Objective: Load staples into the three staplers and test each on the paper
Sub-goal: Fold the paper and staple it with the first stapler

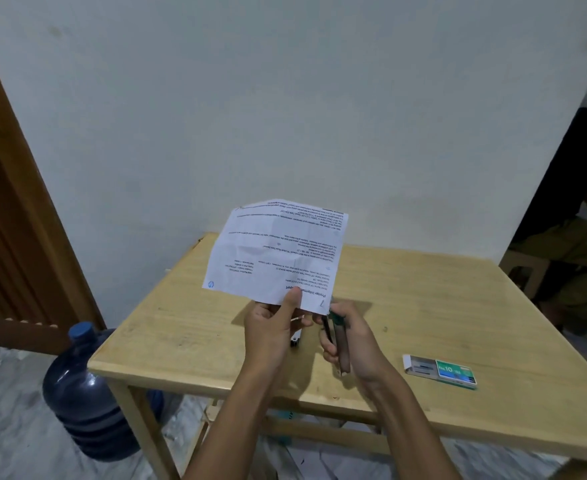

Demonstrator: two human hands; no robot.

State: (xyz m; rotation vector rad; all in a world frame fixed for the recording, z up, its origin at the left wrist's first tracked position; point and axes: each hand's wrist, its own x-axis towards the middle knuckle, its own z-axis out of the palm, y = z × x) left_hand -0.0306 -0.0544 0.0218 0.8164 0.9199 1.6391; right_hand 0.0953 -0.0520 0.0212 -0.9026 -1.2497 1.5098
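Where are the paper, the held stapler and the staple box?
paper (278,251): head view, middle of the sheet.
stapler (342,351): head view, middle of its body.
staple box (455,372): head view, green sleeve.

Creased printed paper (278,251) (text upside down) stands upright, stapler (341,341) at its corner.
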